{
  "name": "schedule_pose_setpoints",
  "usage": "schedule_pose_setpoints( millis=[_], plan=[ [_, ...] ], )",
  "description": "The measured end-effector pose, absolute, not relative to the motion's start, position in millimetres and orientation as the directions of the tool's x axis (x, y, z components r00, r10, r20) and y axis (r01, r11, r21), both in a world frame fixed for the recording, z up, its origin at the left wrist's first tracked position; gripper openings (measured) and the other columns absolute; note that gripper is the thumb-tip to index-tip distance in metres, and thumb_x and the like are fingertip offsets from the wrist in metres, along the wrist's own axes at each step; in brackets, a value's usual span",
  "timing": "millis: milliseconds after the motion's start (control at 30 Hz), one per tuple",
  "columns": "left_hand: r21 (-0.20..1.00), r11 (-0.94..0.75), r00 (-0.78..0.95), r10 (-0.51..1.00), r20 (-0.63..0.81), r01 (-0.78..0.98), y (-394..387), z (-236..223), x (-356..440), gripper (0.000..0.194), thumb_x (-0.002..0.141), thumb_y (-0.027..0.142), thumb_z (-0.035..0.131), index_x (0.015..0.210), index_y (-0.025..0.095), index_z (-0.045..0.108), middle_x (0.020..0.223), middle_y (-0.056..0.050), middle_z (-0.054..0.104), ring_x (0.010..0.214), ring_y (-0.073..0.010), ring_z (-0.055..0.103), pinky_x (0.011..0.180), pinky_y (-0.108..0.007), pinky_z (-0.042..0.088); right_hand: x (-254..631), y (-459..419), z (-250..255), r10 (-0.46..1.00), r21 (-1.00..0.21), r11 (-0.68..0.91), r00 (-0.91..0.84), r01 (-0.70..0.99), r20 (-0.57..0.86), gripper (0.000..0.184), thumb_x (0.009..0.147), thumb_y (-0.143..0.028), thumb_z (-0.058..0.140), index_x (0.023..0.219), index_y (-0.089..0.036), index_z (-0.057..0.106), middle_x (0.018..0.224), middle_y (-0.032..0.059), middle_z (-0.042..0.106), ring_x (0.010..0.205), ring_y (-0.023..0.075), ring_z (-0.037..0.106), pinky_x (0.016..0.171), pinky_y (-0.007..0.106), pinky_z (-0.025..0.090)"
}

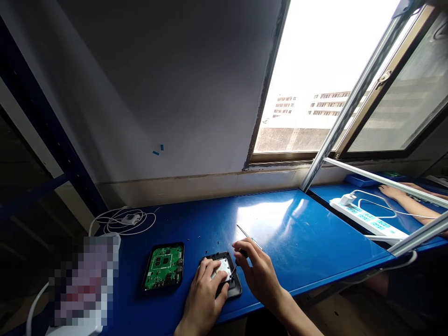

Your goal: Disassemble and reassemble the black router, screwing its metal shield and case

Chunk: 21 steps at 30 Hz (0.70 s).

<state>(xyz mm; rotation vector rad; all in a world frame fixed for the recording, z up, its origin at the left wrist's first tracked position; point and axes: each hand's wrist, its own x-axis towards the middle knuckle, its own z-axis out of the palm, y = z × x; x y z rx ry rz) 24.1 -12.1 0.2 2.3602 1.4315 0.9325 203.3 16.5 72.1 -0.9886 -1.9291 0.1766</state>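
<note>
My left hand lies over a black plastic casing half with a silvery metal plate inside. Its fingers bend over the plate and hold the part down against the table. My right hand is closed round a small screwdriver with a dark handle, its shaft slanting down to the plate's right edge. The exact contact of the tip is too small to make out. Left of my hands lies another black casing half with a green circuit board in it.
Several tiny screws lie behind the casing. A thin metal rod rests beyond my right hand on the blue table. A coiled white cable lies back left. Past a metal frame are a power strip and another person's arms.
</note>
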Motion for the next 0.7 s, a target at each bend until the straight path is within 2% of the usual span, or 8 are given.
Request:
schedule_pose_setpoints(
  millis=[100, 167, 267, 333, 433, 500, 600, 700],
  plan=[
    [0.497, -0.499, 0.316, 0.857, 0.408, 0.710, -11.9, -2.5, 24.4, 0.020, 0.089, 0.013, 0.065, 0.102, 0.028, 0.068, 0.127, -0.004, 0.066, 0.127, -0.0286, 0.056, 0.106, -0.050, 0.054, 206.6, 15.5, 72.8, 0.719, -0.505, 0.660, -0.275, 0.556, 0.638, 0.040, 0.101, -0.011, 0.035, 0.134, -0.025, 0.053, 0.120, 0.0102, 0.067, 0.101, 0.0190, 0.071, 0.081, 0.032, 0.062],
    [0.496, -0.500, 0.315, 0.856, 0.410, 0.711, -11.8, -3.9, 24.4, 0.021, 0.089, 0.013, 0.064, 0.103, 0.028, 0.068, 0.127, -0.004, 0.066, 0.128, -0.0286, 0.056, 0.105, -0.050, 0.055, 208.0, 16.3, 73.0, 0.715, -0.509, 0.669, -0.280, 0.542, 0.641, 0.048, 0.101, -0.010, 0.036, 0.145, -0.028, 0.045, 0.128, 0.0104, 0.065, 0.112, 0.0200, 0.069, 0.088, 0.034, 0.062],
    [0.490, -0.501, 0.315, 0.854, 0.415, 0.714, -11.7, -3.8, 24.0, 0.021, 0.089, 0.014, 0.064, 0.103, 0.028, 0.069, 0.127, -0.004, 0.066, 0.128, -0.0293, 0.056, 0.104, -0.050, 0.056, 208.6, 18.9, 72.8, 0.700, -0.514, 0.686, -0.272, 0.516, 0.660, 0.048, 0.101, -0.012, 0.046, 0.145, -0.031, 0.047, 0.111, 0.0071, 0.069, 0.097, 0.0178, 0.071, 0.079, 0.030, 0.063],
    [0.488, -0.502, 0.318, 0.853, 0.413, 0.714, -11.6, -2.6, 23.8, 0.020, 0.090, 0.015, 0.064, 0.104, 0.028, 0.069, 0.127, -0.004, 0.066, 0.128, -0.0297, 0.056, 0.103, -0.050, 0.056, 208.2, 19.5, 73.2, 0.688, -0.507, 0.697, -0.272, 0.508, 0.673, 0.040, 0.099, -0.014, 0.054, 0.135, -0.030, 0.057, 0.098, 0.0047, 0.067, 0.083, 0.0164, 0.069, 0.071, 0.029, 0.062],
    [0.486, -0.500, 0.329, 0.857, 0.397, 0.716, -11.5, -1.4, 23.6, 0.019, 0.091, 0.016, 0.063, 0.105, 0.028, 0.069, 0.128, -0.005, 0.066, 0.129, -0.0304, 0.056, 0.103, -0.051, 0.056, 206.4, 17.3, 75.6, 0.678, -0.506, 0.704, -0.262, 0.498, 0.686, 0.028, 0.096, -0.016, 0.059, 0.122, -0.028, 0.065, 0.093, 0.0037, 0.064, 0.076, 0.0151, 0.066, 0.068, 0.028, 0.060],
    [0.482, -0.497, 0.335, 0.860, 0.385, 0.721, -11.6, -1.9, 23.7, 0.019, 0.091, 0.016, 0.063, 0.105, 0.027, 0.068, 0.129, -0.005, 0.066, 0.129, -0.0312, 0.055, 0.104, -0.052, 0.055, 204.8, 14.8, 78.0, 0.689, -0.528, 0.704, -0.276, 0.475, 0.670, 0.034, 0.100, -0.014, 0.050, 0.128, -0.029, 0.062, 0.099, 0.0054, 0.066, 0.082, 0.0154, 0.068, 0.071, 0.028, 0.061],
    [0.478, -0.497, 0.335, 0.859, 0.386, 0.725, -11.7, -3.9, 24.1, 0.021, 0.089, 0.013, 0.063, 0.103, 0.027, 0.068, 0.129, -0.005, 0.066, 0.128, -0.0311, 0.056, 0.104, -0.052, 0.055, 202.7, 12.7, 80.2, 0.709, -0.565, 0.699, -0.316, 0.439, 0.631, 0.049, 0.102, -0.010, 0.036, 0.144, -0.031, 0.049, 0.120, 0.0089, 0.067, 0.104, 0.0170, 0.070, 0.084, 0.031, 0.062],
    [0.473, -0.503, 0.328, 0.853, 0.406, 0.723, -11.3, -5.4, 24.7, 0.022, 0.087, 0.011, 0.065, 0.102, 0.027, 0.068, 0.128, -0.005, 0.066, 0.127, -0.0305, 0.057, 0.103, -0.052, 0.056, 201.5, 13.8, 78.6, 0.715, -0.576, 0.695, -0.326, 0.430, 0.619, 0.051, 0.102, -0.011, 0.043, 0.149, -0.032, 0.043, 0.122, 0.0077, 0.068, 0.109, 0.0173, 0.070, 0.090, 0.031, 0.060]
  ],
)
